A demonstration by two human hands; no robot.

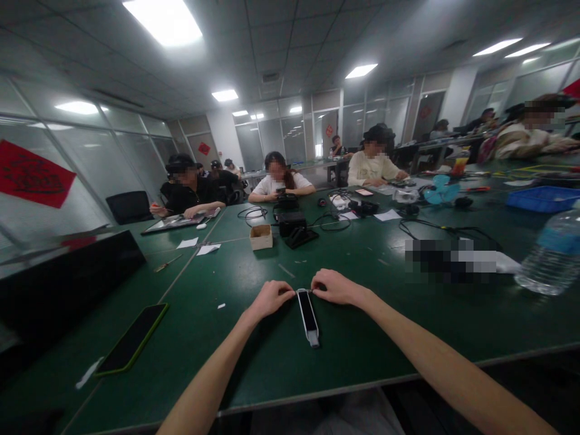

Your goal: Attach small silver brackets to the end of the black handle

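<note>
A slim black device [308,314] with a white band around its edges lies on the green table [353,350] in front of me. A grey block-like piece [313,338] is at its near end; I cannot tell its kind. My left hand [274,296] is closed, its fingertips pinched at the device's far left corner. At the far right corner, my right hand [334,287] is closed too, thumb and curled fingers meeting at the band. Exactly what each pinch holds is too small to make out. Both forearms rest low across the table's near edge.
Left of me lie a phone in a green case [131,341] and a dark screen [72,290]. Ahead stand a small cardboard box [261,237] and black equipment [292,225] with cables. A water bottle [550,257] and a blue tray [541,198] are at right. People sit opposite.
</note>
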